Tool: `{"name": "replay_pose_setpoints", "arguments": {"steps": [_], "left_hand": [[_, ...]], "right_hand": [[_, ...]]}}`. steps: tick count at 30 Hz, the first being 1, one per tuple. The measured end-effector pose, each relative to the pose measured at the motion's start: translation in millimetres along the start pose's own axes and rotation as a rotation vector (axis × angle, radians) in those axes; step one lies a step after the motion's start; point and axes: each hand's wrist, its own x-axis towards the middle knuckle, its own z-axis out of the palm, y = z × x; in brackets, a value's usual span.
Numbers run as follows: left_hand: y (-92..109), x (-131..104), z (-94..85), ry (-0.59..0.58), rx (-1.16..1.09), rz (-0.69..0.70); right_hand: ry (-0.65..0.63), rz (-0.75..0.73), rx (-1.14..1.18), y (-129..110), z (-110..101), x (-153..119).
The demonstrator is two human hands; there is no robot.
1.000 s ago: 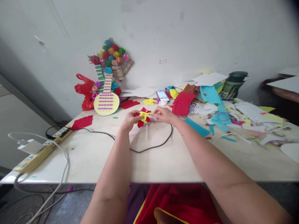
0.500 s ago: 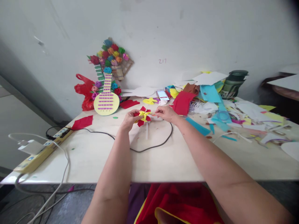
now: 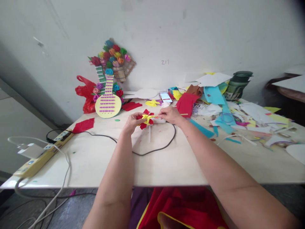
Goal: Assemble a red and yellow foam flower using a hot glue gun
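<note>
My left hand (image 3: 132, 122) is closed on a paper flower (image 3: 148, 119) with red outer petals and a yellow middle, held just above the table. My right hand (image 3: 170, 115) pinches a thin wooden stick (image 3: 184, 114), whose rear end pokes out past the hand. The fingertips of that hand are close to the flower's right side; whether the stick touches the petals I cannot tell. Below the flower a whitish translucent rod (image 3: 150, 134) shows. A white object (image 3: 160, 121) lies behind my right fingers, mostly hidden, near the end of a black cord (image 3: 164, 148).
A yellow paper lute (image 3: 108, 106) and paper flowers (image 3: 115, 54) lean against the wall. Paper scraps (image 3: 252, 114), a phone (image 3: 166, 97) and a green bottle (image 3: 237, 86) occupy the back and right. A power strip (image 3: 44, 152) with cables lies along the left edge.
The rear end of the stick now shows to the right of my right hand. Both hands stay almost in place, and the flower is still in my left hand.
</note>
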Motion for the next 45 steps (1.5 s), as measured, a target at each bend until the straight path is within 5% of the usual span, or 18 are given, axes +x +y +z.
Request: {"name": "replay_pose_setpoints", "arguments": {"steps": [45], "left_hand": [[3.8,-1.3,8.8,0.066,-0.037,-0.013]], "right_hand": [[-0.063,-0.021,-0.293,-10.8,-6.6,-0.3]]}}
